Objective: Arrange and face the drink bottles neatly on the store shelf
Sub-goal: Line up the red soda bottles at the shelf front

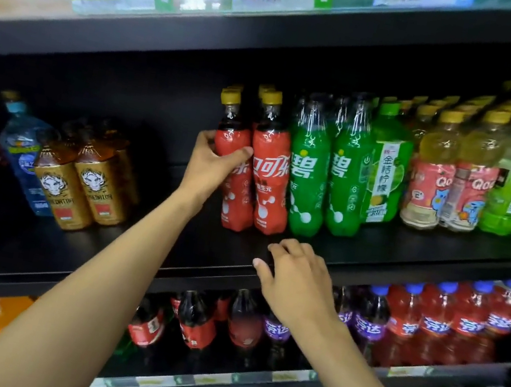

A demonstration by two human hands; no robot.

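1. Up and left of the right hand [296,282], which rests loose and empty on the shelf lip [404,270], the left hand [214,165] grips the front red cola bottle [233,203]
2. A careless twist could topple its red neighbour [270,179], just right of that hand

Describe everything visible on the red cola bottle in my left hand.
The red cola bottle looks plastic: yellow cap, dark drink in the neck, red wrap with white print. It stands upright at the left end of its row on the shelf, against a matching bottle. The left hand grips its upper body.
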